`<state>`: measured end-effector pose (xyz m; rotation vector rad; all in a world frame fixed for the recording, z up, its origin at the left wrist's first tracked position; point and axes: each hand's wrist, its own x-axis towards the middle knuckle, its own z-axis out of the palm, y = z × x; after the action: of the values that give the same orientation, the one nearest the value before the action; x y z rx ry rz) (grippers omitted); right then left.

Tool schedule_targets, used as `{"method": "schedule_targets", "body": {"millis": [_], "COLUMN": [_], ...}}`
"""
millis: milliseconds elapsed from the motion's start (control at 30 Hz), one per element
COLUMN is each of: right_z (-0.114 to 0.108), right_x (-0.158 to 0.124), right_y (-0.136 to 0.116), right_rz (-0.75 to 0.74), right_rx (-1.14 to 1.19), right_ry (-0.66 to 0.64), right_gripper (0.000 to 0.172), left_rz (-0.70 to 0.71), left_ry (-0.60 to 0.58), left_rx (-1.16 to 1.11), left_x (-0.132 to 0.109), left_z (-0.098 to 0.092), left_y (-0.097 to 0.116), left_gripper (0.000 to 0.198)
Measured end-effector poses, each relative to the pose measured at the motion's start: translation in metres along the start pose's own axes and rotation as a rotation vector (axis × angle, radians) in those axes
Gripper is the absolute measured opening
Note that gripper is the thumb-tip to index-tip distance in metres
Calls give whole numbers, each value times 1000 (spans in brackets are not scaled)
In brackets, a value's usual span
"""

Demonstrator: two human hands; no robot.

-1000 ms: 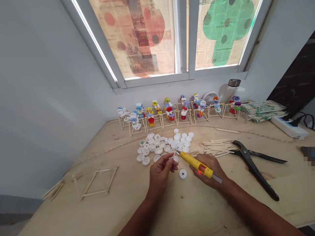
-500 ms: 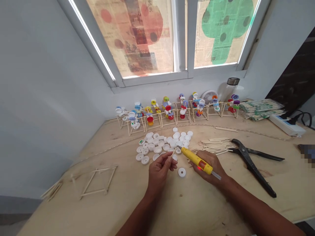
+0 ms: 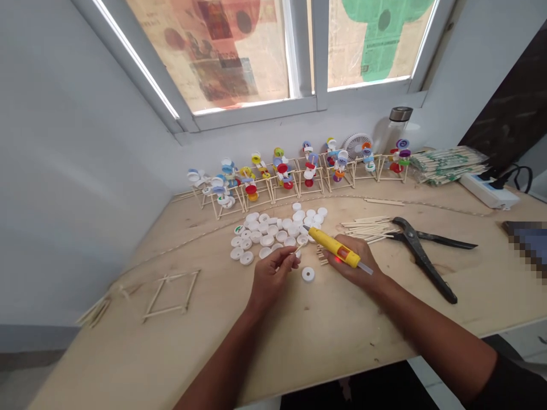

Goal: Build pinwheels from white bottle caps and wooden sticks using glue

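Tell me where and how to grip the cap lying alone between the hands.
Pinch the cap across opposite sides of its rim, probably best from above on the near side. It is round and lies flat, hole facing up; the left hand is at its left, the glue gun beyond it to the right.

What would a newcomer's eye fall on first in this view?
Probably the yellow glue gun, held in the right grip near the middle of the view, its nozzle pointing toward the upper left. Next, the row of colourful cap wheels along the back of the table, below the window. Then perhaps the white caps spread in front of that row, with the black pliers off to their right.
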<state>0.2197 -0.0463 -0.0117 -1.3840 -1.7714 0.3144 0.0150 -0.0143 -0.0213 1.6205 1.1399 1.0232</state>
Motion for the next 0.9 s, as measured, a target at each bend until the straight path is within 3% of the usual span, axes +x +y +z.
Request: {"method": "schedule_targets", "body": {"millis": [333, 567, 900], "right_z": [0, 1, 2], "right_x": [1, 1, 0], "right_y": [1, 0, -1], "right_rz": [12, 29, 16], "right_rx": [20, 38, 47], "right_ry": [8, -17, -46], "right_gripper": [26, 22, 19], "left_rz": [16, 69, 169], "left_ry": [-62, -95, -121], "left_rx": [221, 331, 370], "left_x": [-22, -26, -23], "left_z": [-18, -17, -17], "left_y": [-1, -17, -15], "left_gripper": [16, 19, 12]}}
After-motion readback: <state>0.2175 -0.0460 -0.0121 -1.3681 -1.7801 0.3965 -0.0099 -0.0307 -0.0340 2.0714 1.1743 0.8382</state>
